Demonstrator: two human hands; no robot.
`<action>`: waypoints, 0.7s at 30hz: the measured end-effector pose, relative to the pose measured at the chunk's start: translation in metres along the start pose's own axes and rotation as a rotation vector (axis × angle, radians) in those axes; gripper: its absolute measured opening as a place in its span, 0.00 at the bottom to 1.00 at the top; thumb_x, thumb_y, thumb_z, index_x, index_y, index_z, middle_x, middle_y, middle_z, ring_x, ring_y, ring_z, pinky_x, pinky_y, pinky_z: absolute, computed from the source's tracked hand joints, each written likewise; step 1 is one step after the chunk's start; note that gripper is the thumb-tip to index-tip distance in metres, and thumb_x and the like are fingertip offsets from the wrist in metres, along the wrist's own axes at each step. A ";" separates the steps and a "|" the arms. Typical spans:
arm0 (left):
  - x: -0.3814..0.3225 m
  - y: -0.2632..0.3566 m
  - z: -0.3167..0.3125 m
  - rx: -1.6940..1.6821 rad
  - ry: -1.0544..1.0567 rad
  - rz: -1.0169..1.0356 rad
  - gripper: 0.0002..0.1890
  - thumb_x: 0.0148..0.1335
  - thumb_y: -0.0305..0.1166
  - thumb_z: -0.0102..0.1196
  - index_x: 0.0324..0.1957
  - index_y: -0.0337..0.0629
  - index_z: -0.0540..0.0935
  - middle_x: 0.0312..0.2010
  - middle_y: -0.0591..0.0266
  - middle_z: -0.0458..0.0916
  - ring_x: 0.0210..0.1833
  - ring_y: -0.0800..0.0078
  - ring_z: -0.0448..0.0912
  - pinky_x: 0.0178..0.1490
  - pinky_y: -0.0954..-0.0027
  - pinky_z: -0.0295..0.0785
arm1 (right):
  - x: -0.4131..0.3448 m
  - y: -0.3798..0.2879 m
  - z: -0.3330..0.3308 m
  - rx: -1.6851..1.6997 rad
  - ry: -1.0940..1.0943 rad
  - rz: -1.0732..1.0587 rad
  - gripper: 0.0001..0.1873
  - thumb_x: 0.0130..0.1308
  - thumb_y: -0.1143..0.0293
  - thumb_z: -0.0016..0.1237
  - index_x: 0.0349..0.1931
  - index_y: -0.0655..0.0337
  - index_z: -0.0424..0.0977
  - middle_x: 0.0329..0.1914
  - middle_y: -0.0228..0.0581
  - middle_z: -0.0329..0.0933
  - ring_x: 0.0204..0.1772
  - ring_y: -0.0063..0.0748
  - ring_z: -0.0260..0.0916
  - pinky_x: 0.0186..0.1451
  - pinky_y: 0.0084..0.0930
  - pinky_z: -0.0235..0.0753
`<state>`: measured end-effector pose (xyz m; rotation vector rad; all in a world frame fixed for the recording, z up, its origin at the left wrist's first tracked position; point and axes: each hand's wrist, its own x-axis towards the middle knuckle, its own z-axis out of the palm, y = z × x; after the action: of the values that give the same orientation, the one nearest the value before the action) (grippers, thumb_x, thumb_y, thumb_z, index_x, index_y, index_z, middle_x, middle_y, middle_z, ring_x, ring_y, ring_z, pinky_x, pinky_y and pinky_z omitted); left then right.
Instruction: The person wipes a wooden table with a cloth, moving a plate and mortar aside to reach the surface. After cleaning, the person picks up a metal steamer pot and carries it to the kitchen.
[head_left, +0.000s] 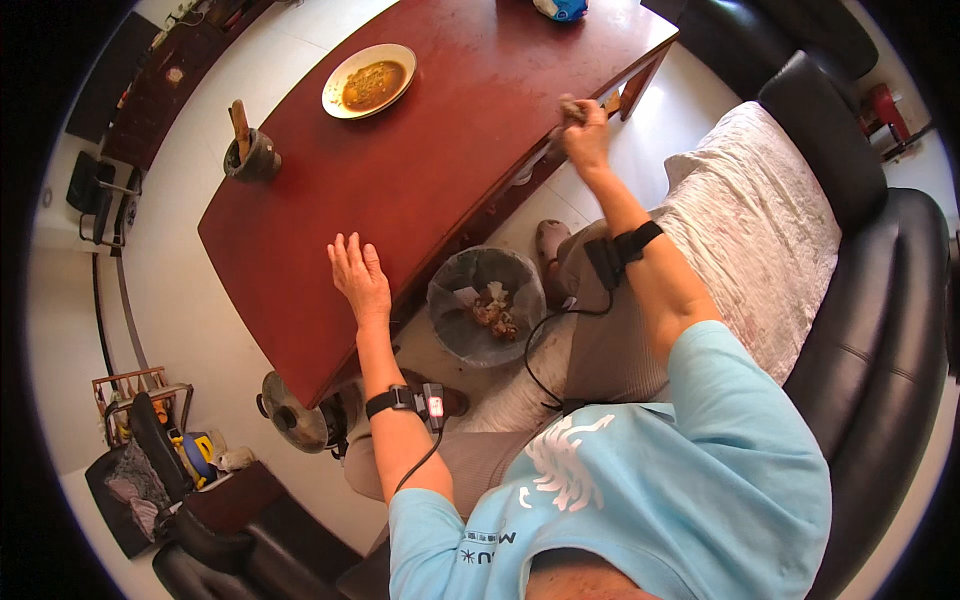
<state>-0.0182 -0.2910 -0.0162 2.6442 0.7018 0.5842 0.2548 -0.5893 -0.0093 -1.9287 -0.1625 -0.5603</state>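
My right hand (589, 142) is closed around a crumpled brownish-grey cloth (572, 111) at the front edge of a dark red wooden table (420, 172). The cloth is blurred, and part of it is hidden in my fist. My left hand (360, 279) is over the table near its left end, empty, fingers extended and slightly apart. I cannot tell whether its palm touches the wood. Below the table edge, between my arms, stands a waste bin (442, 322) with a clear plastic liner, holding food scraps and white paper.
A white plate (330, 96) with brown sauce and a stone mortar (259, 166) with a wooden pestle (239, 127) stand on the table. A blue-and-white packet (561, 9) lies at its far end. A lidded pot (296, 420) is on the floor, and a black sofa (877, 315) lies to my right.
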 end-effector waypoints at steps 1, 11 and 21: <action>0.002 0.001 0.002 0.062 -0.012 0.020 0.27 0.75 0.49 0.32 0.64 0.41 0.69 0.69 0.53 0.60 0.75 0.56 0.51 0.74 0.51 0.47 | 0.012 0.013 -0.005 -0.060 0.053 0.036 0.11 0.57 0.77 0.48 0.41 0.63 0.74 0.43 0.54 0.72 0.48 0.55 0.72 0.54 0.42 0.72; 0.002 0.008 0.007 0.218 -0.121 -0.054 0.30 0.75 0.54 0.27 0.66 0.46 0.66 0.70 0.59 0.58 0.76 0.59 0.47 0.76 0.51 0.41 | -0.024 -0.016 0.009 -0.130 -0.246 -0.013 0.14 0.52 0.81 0.48 0.39 0.57 0.74 0.44 0.44 0.70 0.48 0.56 0.73 0.49 0.44 0.75; -0.002 0.004 0.004 0.185 -0.100 -0.036 0.30 0.75 0.54 0.26 0.65 0.47 0.68 0.70 0.61 0.61 0.76 0.60 0.49 0.75 0.49 0.40 | -0.108 -0.070 0.018 0.440 -0.764 0.082 0.13 0.55 0.86 0.49 0.40 0.64 0.75 0.43 0.40 0.77 0.49 0.33 0.74 0.53 0.29 0.73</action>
<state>-0.0159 -0.2964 -0.0186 2.8012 0.8065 0.3905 0.1403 -0.5288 -0.0056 -1.6133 -0.6326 0.2794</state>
